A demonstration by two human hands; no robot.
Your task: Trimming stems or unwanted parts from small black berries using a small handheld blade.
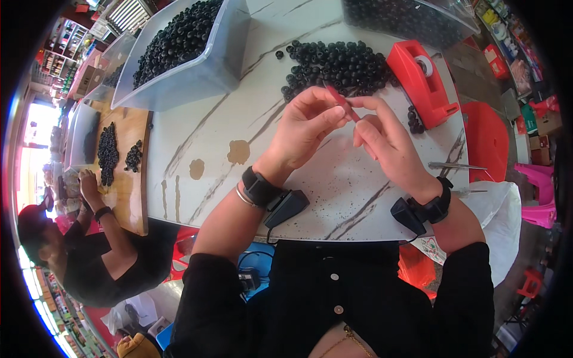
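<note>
A thin dark-red strip (342, 101) is pinched between the fingertips of both hands above the white marbled table (262, 143). My left hand (304, 128) grips it with thumb and forefinger. My right hand (391, 140) closes on its lower end, the forefinger reaching along it. Just beyond my fingers lies a loose heap of small round black pieces (340, 62), like berries or beads. To the right of the heap stands a red tape dispenser (427, 89) with a roll in it, and a small cluster of black pieces (415, 120) lies against its near side.
Clear plastic tubs of black pieces stand far left (218, 65) and far right (412, 24). A metal tool (456, 166) pokes over the right edge, near a red stool (486, 140). At left, a co-worker (113, 250) handles black pieces at a wooden board (128, 197).
</note>
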